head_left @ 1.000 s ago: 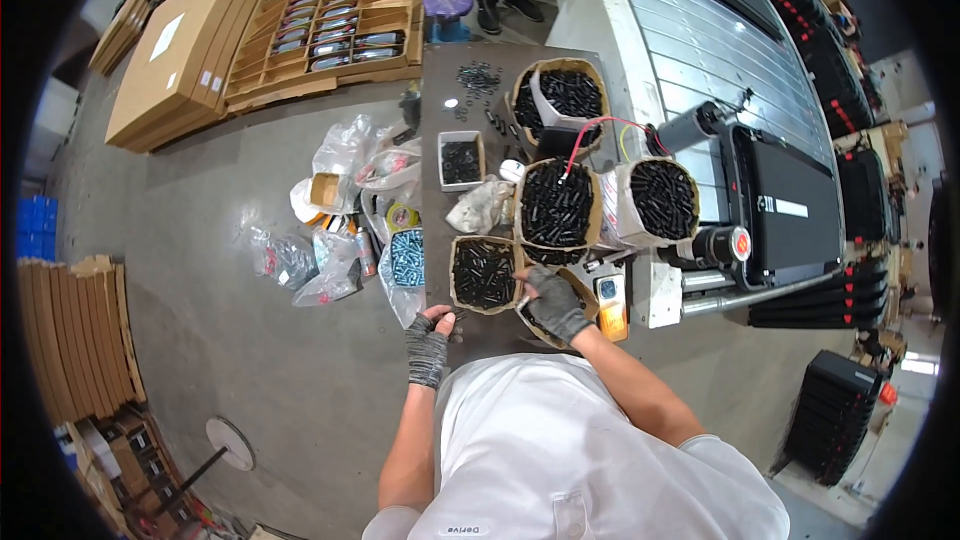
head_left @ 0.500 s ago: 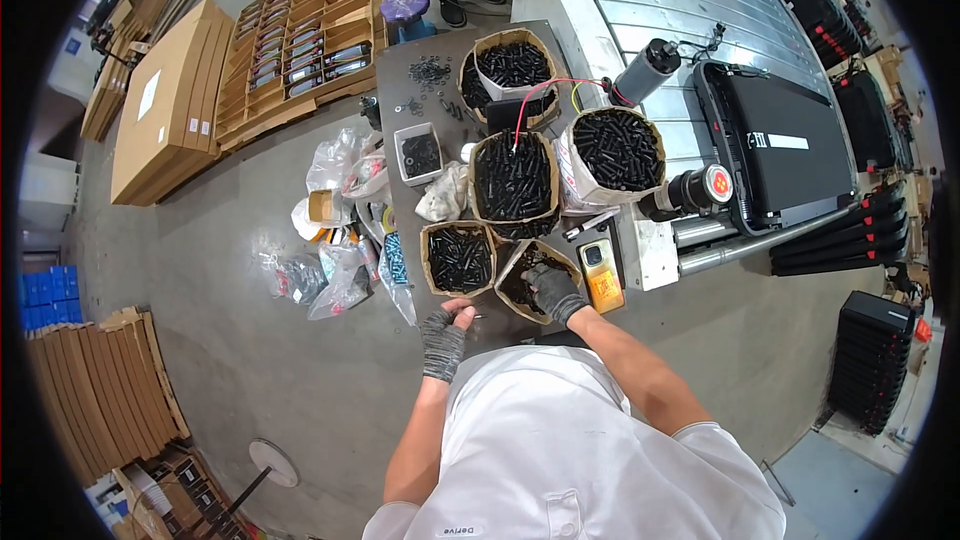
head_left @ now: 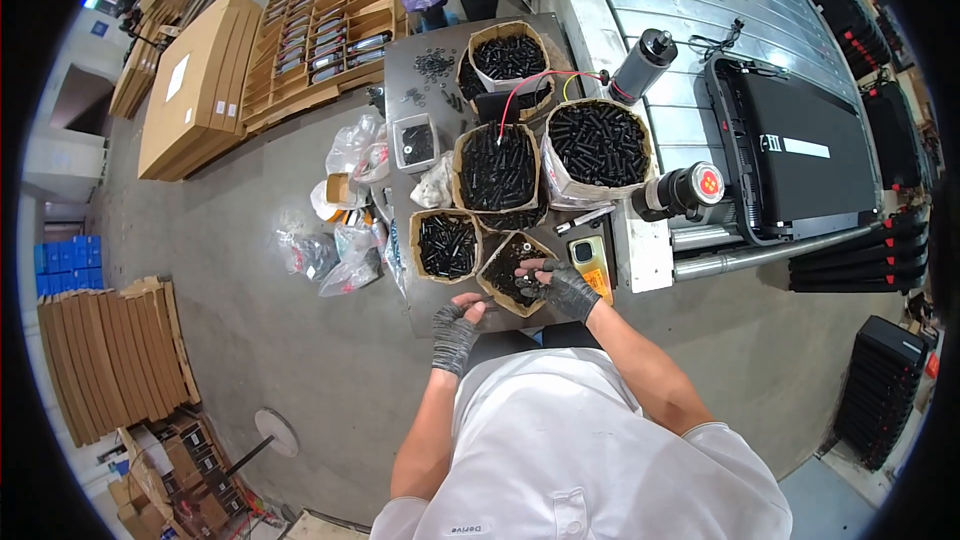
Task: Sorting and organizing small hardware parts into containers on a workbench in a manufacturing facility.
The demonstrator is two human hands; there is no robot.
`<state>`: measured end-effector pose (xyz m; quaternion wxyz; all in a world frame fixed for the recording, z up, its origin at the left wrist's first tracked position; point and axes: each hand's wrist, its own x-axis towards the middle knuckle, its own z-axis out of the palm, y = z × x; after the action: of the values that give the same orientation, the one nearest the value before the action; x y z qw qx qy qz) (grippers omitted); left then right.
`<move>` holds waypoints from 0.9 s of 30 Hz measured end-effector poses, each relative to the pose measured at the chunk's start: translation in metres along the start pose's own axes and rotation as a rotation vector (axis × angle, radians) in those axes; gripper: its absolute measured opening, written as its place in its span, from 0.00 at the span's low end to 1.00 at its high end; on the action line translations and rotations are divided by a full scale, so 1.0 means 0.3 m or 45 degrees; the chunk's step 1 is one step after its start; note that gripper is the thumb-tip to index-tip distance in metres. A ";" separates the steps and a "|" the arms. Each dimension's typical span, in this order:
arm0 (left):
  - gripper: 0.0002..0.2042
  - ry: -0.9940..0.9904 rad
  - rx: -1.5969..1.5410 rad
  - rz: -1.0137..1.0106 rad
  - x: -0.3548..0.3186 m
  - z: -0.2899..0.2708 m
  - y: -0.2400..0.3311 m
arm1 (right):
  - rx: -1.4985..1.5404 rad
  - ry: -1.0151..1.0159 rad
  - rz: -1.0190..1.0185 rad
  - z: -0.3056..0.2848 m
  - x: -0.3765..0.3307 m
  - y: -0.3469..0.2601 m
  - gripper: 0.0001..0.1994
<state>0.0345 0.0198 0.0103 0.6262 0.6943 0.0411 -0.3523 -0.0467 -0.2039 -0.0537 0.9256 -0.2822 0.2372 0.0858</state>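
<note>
Nearest bit first: the left hand (head_left: 455,335) in a dark knit glove sits at the front edge of the counter (head_left: 425,315), fingers curled loosely together, and I can't tell if anything's pinched in it. The right hand (head_left: 562,285), same kind of glove, is down in the near paper bag (head_left: 512,273), fingers spread over the small black screws (head_left: 505,270) inside, not visibly clamped on any. Those look like hard little metal parts, likely light singly but heavy in bulk and a bit slick, so I'd pinch a few at the tips or scoop from the heap; the brown bag is soft with a rolled rim and would probably sag if lifted by one side. Just right of that bag lies a yellow phone-like gadget (head_left: 590,265). Left of it is a squarer bag (head_left: 446,245) of longer black bolts. Beyond it stand two taller bags (head_left: 497,168) (head_left: 598,145), then a clear plastic tub (head_left: 415,143), and farthest, another bag (head_left: 508,55) with red wire (head_left: 530,85) over it.
</note>
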 end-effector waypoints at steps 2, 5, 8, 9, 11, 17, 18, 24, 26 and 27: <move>0.11 0.029 0.024 0.040 -0.006 0.016 -0.028 | 0.074 -0.028 0.023 0.004 -0.011 -0.008 0.18; 0.10 0.035 -0.026 0.009 -0.042 0.058 -0.013 | 0.129 0.003 0.018 -0.028 -0.049 0.029 0.18; 0.11 0.008 -0.122 -0.100 -0.004 0.051 -0.005 | 0.151 0.112 -0.033 0.005 -0.013 0.032 0.17; 0.11 -0.023 -0.155 -0.132 -0.013 0.048 -0.008 | 0.155 0.118 -0.050 0.029 -0.018 0.042 0.17; 0.11 -0.068 -0.012 0.054 0.015 0.027 -0.020 | 0.153 0.116 -0.086 0.076 -0.012 0.054 0.17; 0.11 -0.309 -0.038 -0.079 0.045 -0.036 0.009 | -0.065 0.239 -0.272 0.091 -0.025 0.122 0.16; 0.11 -0.332 -0.050 -0.097 0.054 -0.043 0.022 | -0.012 0.254 -0.248 0.083 -0.021 0.133 0.15; 0.11 -0.452 -0.081 -0.135 0.106 -0.086 -0.019 | 0.257 0.323 -0.258 0.099 -0.004 0.171 0.15; 0.11 -0.441 -0.083 -0.119 0.118 -0.085 -0.026 | -0.400 0.549 -0.257 0.111 0.021 0.149 0.18; 0.11 -0.430 -0.092 -0.121 0.124 -0.080 -0.026 | -1.055 0.757 -0.245 0.098 0.033 0.143 0.21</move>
<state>0.0689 0.0290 -0.0172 0.6315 0.5995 -0.0194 -0.4914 -0.0391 -0.1517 -0.0577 0.6326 -0.6576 0.4091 0.0033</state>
